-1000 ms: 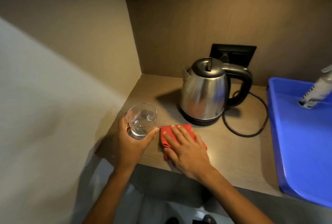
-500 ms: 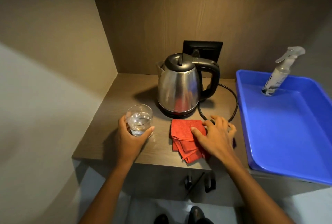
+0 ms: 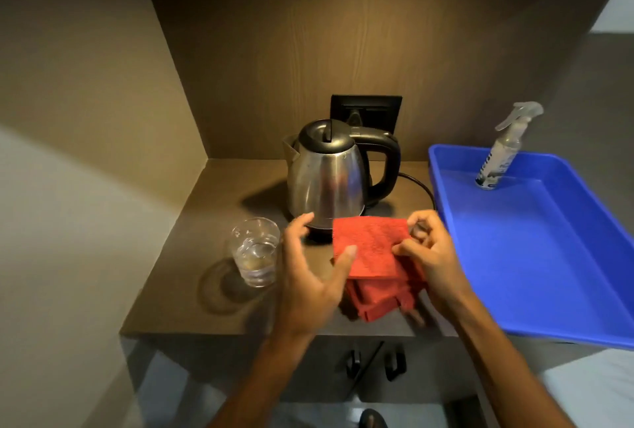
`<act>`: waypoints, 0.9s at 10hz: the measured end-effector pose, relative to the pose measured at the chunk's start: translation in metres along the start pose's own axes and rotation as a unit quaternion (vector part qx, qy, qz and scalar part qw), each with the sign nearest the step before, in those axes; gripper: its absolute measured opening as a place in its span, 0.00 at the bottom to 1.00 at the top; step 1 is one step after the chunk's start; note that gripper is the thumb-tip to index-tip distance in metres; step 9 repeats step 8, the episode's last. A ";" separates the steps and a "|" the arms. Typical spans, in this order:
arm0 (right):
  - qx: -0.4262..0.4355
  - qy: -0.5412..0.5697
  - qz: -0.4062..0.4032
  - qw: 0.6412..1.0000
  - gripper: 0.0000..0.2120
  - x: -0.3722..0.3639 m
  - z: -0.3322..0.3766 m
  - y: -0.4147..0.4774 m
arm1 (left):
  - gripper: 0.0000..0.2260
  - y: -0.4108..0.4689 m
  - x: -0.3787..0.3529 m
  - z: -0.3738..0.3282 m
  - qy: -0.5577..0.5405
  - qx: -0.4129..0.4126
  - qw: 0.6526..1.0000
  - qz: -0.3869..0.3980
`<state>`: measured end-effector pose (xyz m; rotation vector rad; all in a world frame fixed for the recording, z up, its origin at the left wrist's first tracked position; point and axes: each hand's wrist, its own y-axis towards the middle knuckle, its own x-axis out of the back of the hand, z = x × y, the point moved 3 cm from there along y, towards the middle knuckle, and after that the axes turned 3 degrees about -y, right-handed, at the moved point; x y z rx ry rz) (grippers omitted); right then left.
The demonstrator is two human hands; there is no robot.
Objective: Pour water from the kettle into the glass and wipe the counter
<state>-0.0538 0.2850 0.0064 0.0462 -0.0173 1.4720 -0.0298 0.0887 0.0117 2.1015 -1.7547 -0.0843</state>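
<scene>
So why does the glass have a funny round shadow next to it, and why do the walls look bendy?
Head view: light from above passes through the glass, casting a ringed shadow on the counter; the kettle shines with glare and a red reflection of the cloth; the wide-angle lens bends the walls and the blue tray; the left hand looks slightly blurred.

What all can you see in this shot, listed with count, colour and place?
electric kettle: one, steel with black lid and handle, back middle of counter
power cord: one, black, behind kettle
wall socket: one, black, back wall
glass: one, clear, some water inside, left of the hands
cloth: one, red, folded, lifted at front of counter
tray: one, blue, right side
spray bottle: one, clear, standing in tray's far end
counter: one, brown
left hand: open, thumb on cloth
right hand: fingers pinching cloth
</scene>
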 end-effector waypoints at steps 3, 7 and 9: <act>0.013 -0.231 -0.249 0.940 0.12 0.128 0.028 -0.002 | 0.09 0.040 -0.168 -0.039 0.006 -0.091 0.969 0.228; -0.295 -0.591 -0.126 0.740 0.26 0.205 -0.005 -0.048 | 0.22 -0.018 -0.236 -0.057 0.399 -0.207 0.795 0.408; -0.190 -0.626 -0.098 0.750 0.23 0.184 0.014 -0.050 | 0.21 -0.017 -0.197 -0.063 0.378 -0.261 0.835 0.302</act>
